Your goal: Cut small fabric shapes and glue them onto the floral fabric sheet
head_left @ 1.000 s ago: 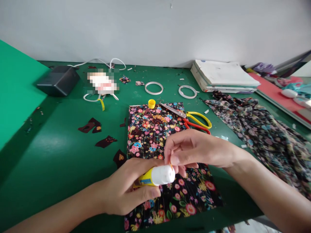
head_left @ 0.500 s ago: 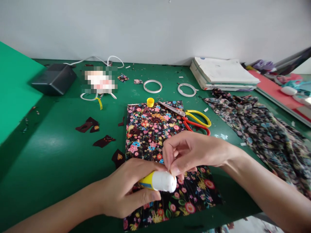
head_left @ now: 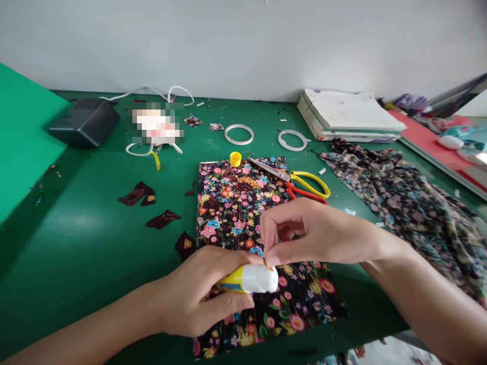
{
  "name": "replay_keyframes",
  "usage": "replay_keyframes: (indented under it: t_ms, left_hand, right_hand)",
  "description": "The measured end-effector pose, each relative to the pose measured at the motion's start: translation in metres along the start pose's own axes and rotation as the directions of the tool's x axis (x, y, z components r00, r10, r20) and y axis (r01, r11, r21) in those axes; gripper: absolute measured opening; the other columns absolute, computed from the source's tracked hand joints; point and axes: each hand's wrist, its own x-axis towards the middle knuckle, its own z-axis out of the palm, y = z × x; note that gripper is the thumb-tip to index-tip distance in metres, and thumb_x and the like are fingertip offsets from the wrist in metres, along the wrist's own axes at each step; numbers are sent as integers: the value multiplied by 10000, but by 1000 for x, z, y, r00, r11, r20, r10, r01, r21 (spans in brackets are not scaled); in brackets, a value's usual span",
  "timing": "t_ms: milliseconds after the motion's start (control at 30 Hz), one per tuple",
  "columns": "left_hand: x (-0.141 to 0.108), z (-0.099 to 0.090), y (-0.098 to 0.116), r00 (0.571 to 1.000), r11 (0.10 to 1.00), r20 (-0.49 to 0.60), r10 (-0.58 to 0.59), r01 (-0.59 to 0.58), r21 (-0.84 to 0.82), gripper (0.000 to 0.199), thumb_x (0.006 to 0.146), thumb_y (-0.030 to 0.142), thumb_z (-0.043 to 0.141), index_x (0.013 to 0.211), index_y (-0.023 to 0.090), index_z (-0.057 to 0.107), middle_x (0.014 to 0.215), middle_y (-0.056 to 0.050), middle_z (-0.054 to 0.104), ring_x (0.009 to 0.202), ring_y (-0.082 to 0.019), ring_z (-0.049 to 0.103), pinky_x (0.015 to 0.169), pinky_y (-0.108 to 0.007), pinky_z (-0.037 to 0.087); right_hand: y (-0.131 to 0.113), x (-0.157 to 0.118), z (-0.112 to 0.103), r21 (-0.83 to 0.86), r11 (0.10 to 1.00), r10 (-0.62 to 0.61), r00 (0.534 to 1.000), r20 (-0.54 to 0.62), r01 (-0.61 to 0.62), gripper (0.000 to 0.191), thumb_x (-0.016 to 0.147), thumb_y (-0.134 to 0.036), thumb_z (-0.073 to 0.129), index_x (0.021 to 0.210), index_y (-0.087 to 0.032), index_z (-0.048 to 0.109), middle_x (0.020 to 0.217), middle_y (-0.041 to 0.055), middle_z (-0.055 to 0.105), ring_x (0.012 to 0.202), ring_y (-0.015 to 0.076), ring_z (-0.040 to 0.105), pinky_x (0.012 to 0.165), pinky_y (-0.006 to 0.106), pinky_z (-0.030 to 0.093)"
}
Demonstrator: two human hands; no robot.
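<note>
My left hand grips a glue stick with a yellow body and a white end, held sideways above a rectangle of black floral fabric. My right hand pinches something tiny and orange between thumb and forefinger, right at the white end of the glue stick. What the tiny piece is cannot be made out. A yellow cap lies at the fabric's far edge.
Scissors with yellow and red handles lie on the fabric's far right corner. Dark fabric scraps sit to the left, two tape rings and stacked books behind, loose floral cloth at right, a black box far left.
My right hand rose slightly and its fingers shifted to the top of the glue stick's white end. My left hand kept the glue stick almost still.
</note>
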Motion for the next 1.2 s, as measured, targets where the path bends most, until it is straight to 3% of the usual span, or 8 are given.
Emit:
replay_keyframes:
  t_ms: [133,467,600,767,900,1100,1200]
  left_hand:
    - [-1,1,-3,1000,1000,2,19,-19,22,309,977,345,580,1238,185,620,1023,-77,784,877,-201,734,778,-253,559]
    - [1,0,-2,998,999,25,50,-49,-19,288,984,340,568,1218,186,631,1043,-80,782,884,-194,731,772,-241,556]
    - [2,-1,2,1000,999,4,-26,26,-20,293,982,358,559,1204,185,643,953,-53,775,765,-166,697,702,-224,533]
    - [0,-1,6,993,991,-8,-122,121,-49,334,974,399,558,1222,204,664,950,-44,773,771,-168,680,734,-237,536]
    - [2,-1,4,997,995,-9,-72,71,-68,319,963,346,577,1241,207,650,983,-47,776,789,-166,695,733,-229,544]
    - [3,-1,1,999,998,-36,-6,3,-70,286,969,318,582,1230,218,641,945,-29,763,748,-151,684,707,-219,527]
    - [3,-1,1,999,999,-28,18,-19,-47,287,968,300,589,1239,215,629,941,-26,763,750,-151,689,698,-215,525]
  right_hand:
    - [-1,-1,-3,-56,998,9,997,71,-5,155,843,-252,780,782,-161,671,731,-54,618,657,46,514,551,168,362]
    - [-7,-7,-4,-245,969,-4,998,55,17,139,873,-268,751,795,-178,678,744,-57,630,671,52,533,573,177,381]
    - [-10,-11,-8,-189,982,25,1000,9,-22,131,868,-269,749,796,-190,672,720,-57,628,650,57,530,544,177,375]
    - [-10,-14,-12,-101,994,29,999,-31,-32,156,894,-314,711,834,-195,630,712,-36,628,632,81,576,547,194,412]
    - [-11,-13,-11,-109,993,49,999,5,-49,159,916,-343,676,856,-204,628,695,-35,611,618,88,573,525,189,406]
    - [-9,-11,-6,-257,966,18,999,37,-8,116,908,-280,688,847,-197,635,696,-60,600,627,51,528,532,140,389]
    - [-7,-10,-4,-237,971,34,998,47,-22,118,908,-284,693,857,-193,639,706,-61,606,632,47,529,528,132,390]
